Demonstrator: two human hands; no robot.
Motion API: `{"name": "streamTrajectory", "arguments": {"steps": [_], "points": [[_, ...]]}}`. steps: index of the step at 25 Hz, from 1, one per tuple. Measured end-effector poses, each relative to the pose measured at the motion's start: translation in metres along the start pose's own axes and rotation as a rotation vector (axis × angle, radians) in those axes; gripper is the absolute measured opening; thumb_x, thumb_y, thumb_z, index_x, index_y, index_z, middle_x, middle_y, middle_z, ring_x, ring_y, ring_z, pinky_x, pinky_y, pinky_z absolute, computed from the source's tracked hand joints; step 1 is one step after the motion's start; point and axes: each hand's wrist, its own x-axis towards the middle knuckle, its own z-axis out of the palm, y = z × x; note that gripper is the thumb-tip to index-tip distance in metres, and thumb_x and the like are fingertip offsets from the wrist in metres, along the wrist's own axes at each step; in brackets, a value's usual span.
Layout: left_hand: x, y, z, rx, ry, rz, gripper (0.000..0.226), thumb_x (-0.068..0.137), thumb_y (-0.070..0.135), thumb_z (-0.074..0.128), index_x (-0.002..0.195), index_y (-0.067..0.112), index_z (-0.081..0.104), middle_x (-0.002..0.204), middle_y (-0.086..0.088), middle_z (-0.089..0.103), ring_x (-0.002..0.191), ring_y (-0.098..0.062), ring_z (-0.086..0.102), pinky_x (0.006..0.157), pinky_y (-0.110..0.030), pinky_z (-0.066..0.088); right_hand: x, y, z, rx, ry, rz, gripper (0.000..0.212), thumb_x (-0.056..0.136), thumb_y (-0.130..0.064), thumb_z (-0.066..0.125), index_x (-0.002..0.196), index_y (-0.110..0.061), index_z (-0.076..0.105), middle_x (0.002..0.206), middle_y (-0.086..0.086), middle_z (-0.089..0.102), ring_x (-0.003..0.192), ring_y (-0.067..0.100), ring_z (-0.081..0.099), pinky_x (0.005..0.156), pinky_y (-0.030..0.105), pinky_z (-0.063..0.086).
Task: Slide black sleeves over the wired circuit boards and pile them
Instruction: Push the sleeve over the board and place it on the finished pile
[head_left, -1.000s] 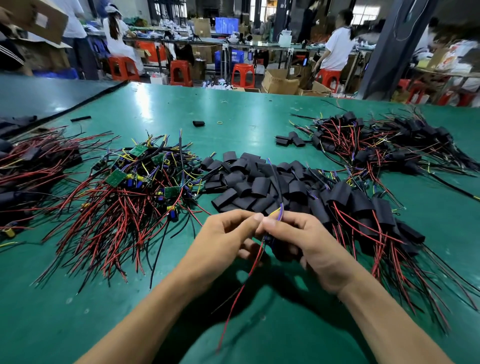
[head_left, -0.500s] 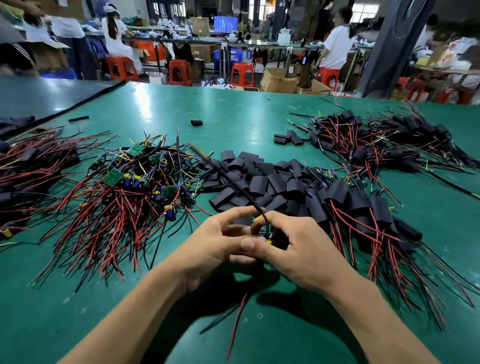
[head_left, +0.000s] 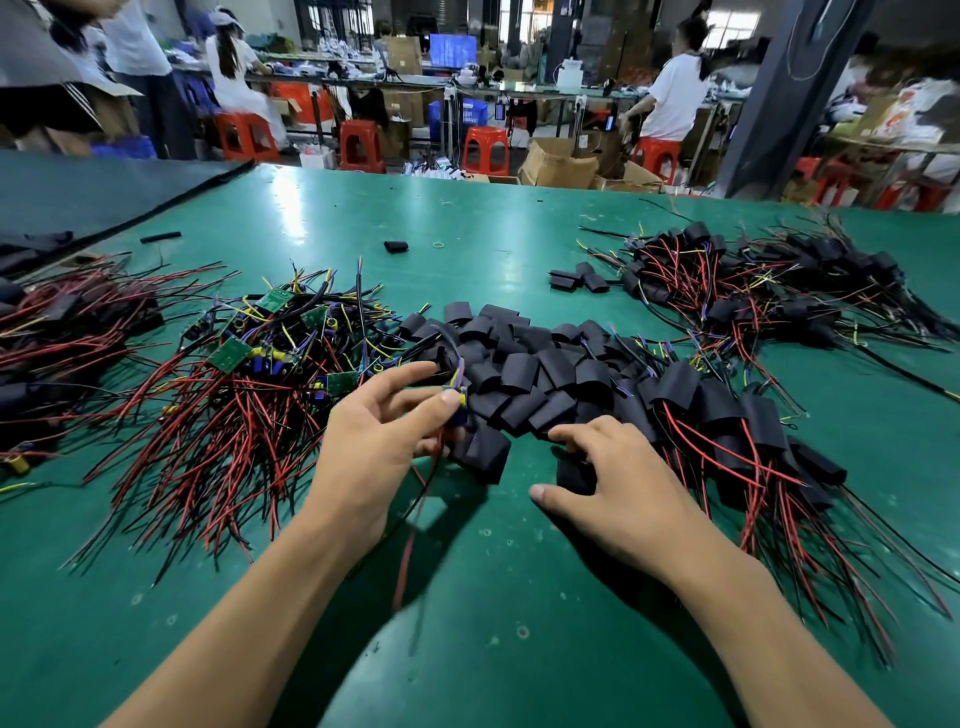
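Observation:
My left hand (head_left: 384, 441) pinches a wired circuit board (head_left: 457, 402) between thumb and fingers, and its red and black wires (head_left: 415, 519) hang down to the green table (head_left: 467, 623). My right hand (head_left: 608, 483) is lowered over a loose black sleeve (head_left: 571, 475) at the near edge of the sleeve pile (head_left: 519, 364), thumb and curled fingers on either side of it. Bare boards with wires lie heaped at the left (head_left: 249, 374). Sleeved boards are piled at the right (head_left: 727, 421).
A second heap of sleeved boards (head_left: 753, 291) lies at the far right, another (head_left: 62, 332) at the far left edge. A few stray sleeves (head_left: 576, 278) and one more (head_left: 396, 246) sit mid-table. People sit on red stools (head_left: 485, 150) beyond the table.
My hands were joined on one wired board; they have parted. The right hand moved right and down onto a loose sleeve, while the left kept the board and shifted slightly left.

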Motion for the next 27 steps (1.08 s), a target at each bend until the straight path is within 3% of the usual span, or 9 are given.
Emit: {"name": "streamTrajectory", "arguments": {"steps": [3, 6, 12, 17, 21, 24, 27], "points": [[0.0, 0.005, 0.0, -0.188, -0.001, -0.016, 0.041, 0.069, 0.01, 0.076, 0.109, 0.008, 0.065, 0.086, -0.006, 0.074, 0.07, -0.023, 0.072, 0.069, -0.029, 0.06, 0.002, 0.003, -0.004, 0.016, -0.023, 0.064, 0.062, 0.079, -0.057, 0.071, 0.132, -0.029, 0.058, 0.111, -0.01, 0.048, 0.116, 0.014, 0.048, 0.101, 0.032, 0.042], [0.001, 0.006, 0.0, -0.231, -0.008, -0.014, 0.04, 0.068, 0.006, 0.076, 0.106, 0.006, 0.065, 0.082, -0.009, 0.071, 0.075, -0.029, 0.074, 0.075, -0.032, 0.061, 0.002, 0.006, -0.008, 0.032, -0.056, 0.107, 0.049, 0.079, -0.05, 0.074, 0.122, -0.029, 0.065, 0.104, -0.009, 0.051, 0.108, 0.016, 0.053, 0.095, 0.032, 0.044], [0.003, 0.003, -0.001, -0.185, 0.022, -0.091, 0.032, 0.069, 0.008, 0.076, 0.099, 0.006, 0.064, 0.085, -0.01, 0.071, 0.075, -0.023, 0.071, 0.07, -0.031, 0.061, 0.0, 0.003, -0.011, 0.187, 0.067, 0.123, 0.024, 0.08, -0.036, 0.078, 0.102, -0.031, 0.071, 0.099, -0.01, 0.065, 0.096, 0.011, 0.062, 0.087, 0.026, 0.046], [0.001, 0.005, 0.0, -0.107, -0.004, -0.067, 0.028, 0.069, 0.016, 0.076, 0.095, 0.009, 0.069, 0.079, -0.001, 0.071, 0.066, -0.014, 0.065, 0.058, -0.021, 0.051, 0.001, 0.0, -0.013, 0.58, 0.212, 0.128, 0.023, 0.077, -0.026, 0.085, 0.094, -0.026, 0.069, 0.084, -0.012, 0.072, 0.072, -0.001, 0.064, 0.065, 0.005, 0.044], [-0.001, 0.006, 0.003, -0.136, 0.075, 0.07, 0.023, 0.077, 0.006, 0.074, 0.096, 0.0, 0.062, 0.075, -0.008, 0.073, 0.071, -0.022, 0.072, 0.067, -0.027, 0.059, 0.006, -0.002, -0.015, 0.991, 0.282, 0.175, 0.029, 0.069, -0.026, 0.087, 0.092, -0.018, 0.07, 0.082, -0.004, 0.074, 0.077, 0.009, 0.068, 0.074, 0.02, 0.054], [-0.001, 0.006, 0.003, -0.206, 0.128, 0.041, 0.015, 0.08, 0.002, 0.072, 0.087, 0.004, 0.059, 0.074, -0.008, 0.072, 0.075, -0.025, 0.074, 0.072, -0.029, 0.06, 0.009, -0.003, -0.016, 1.365, 0.345, 0.258, 0.036, 0.059, -0.029, 0.086, 0.089, -0.017, 0.07, 0.086, 0.005, 0.075, 0.083, 0.021, 0.074, 0.078, 0.028, 0.06], [0.002, 0.009, 0.0, -0.313, 0.145, -0.018, 0.017, 0.079, 0.002, 0.073, 0.082, 0.006, 0.056, 0.073, -0.011, 0.071, 0.075, -0.025, 0.074, 0.071, -0.027, 0.06, 0.011, -0.002, -0.017, 1.561, 0.393, 0.307, 0.026, 0.067, -0.017, 0.079, 0.089, -0.013, 0.066, 0.084, 0.008, 0.075, 0.081, 0.024, 0.075, 0.071, 0.027, 0.061]]}}
